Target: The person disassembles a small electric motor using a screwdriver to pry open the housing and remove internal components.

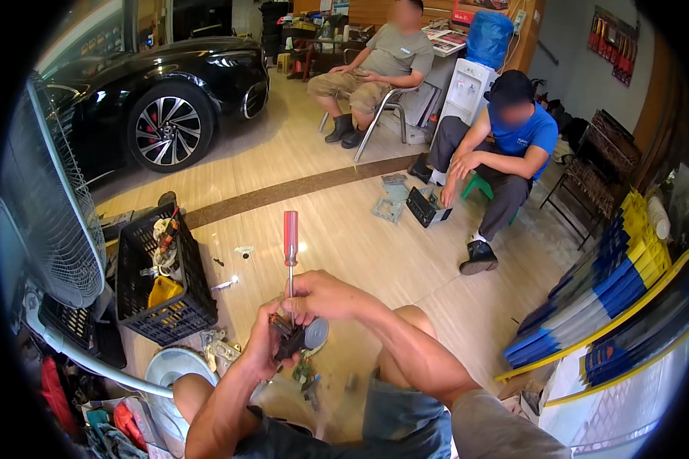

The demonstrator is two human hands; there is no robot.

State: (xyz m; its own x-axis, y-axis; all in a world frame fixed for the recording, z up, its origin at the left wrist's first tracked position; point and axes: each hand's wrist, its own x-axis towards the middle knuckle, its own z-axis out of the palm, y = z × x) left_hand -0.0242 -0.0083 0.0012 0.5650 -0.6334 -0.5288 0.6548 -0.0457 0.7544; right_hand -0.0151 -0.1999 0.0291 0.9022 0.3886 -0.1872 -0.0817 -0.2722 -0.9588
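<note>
In front of my lap, my left hand point(263, 343) is closed around a small dark part point(289, 341) with some orange-brown on its upper side. My right hand point(320, 295) grips the thin metal shaft of a screwdriver point(291, 239). The screwdriver stands upright, its red handle above the fingers and its shaft running down to the dark part. Its tip is hidden, so whether it touches a screw cannot be seen. A grey round disc point(316, 333) shows just right of the part; whether it is joined to it I cannot tell.
A black plastic crate point(168, 310) with tools stands left, beside a fan point(61, 183) and a pale basin point(168, 375). Loose pieces lie on the floor. One person sits by a black box point(429, 208), another on a chair behind. Blue and yellow packages point(582, 291) stand right.
</note>
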